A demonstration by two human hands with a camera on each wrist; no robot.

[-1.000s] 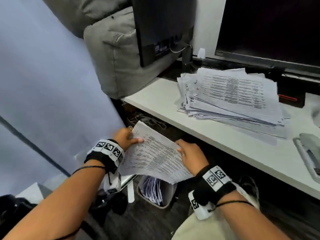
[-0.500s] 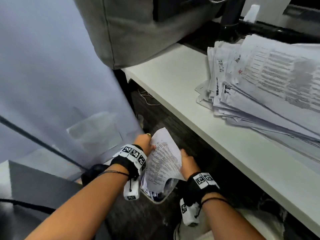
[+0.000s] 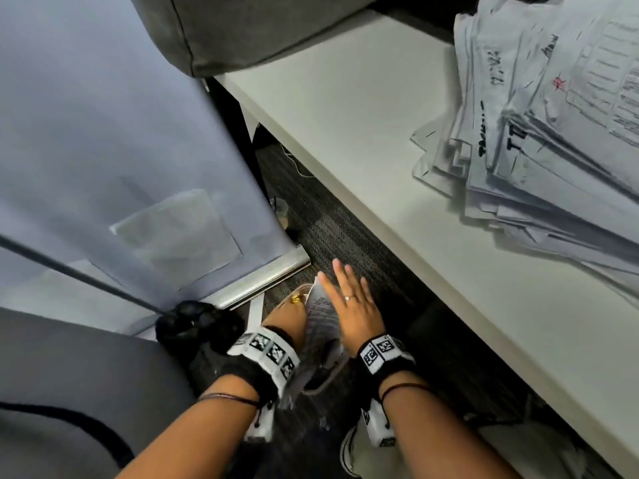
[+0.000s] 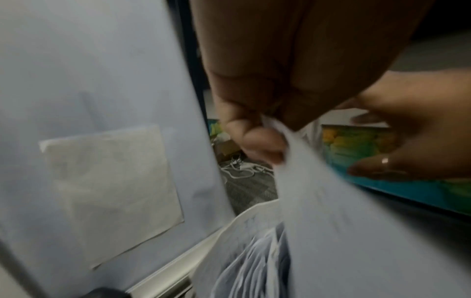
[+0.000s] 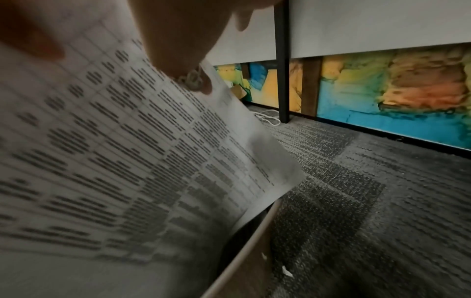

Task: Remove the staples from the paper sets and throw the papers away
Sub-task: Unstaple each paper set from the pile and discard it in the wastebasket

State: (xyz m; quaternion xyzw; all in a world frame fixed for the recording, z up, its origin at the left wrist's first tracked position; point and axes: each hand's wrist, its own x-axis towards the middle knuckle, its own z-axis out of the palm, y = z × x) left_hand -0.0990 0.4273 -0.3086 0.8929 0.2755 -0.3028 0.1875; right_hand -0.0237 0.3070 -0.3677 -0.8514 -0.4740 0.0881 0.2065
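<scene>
My left hand (image 3: 288, 314) pinches one set of printed sheets (image 3: 321, 314) over one bin (image 3: 326, 376) on the floor. My right hand (image 3: 352, 305) lies flat against the sheets, fingers straight. One paper pile (image 3: 539, 133) sits on the desk (image 3: 345, 108).

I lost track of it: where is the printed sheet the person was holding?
In the head view the printed sheet stands between the left hand and right hand, over the bin on the floor beside the desk.
</scene>
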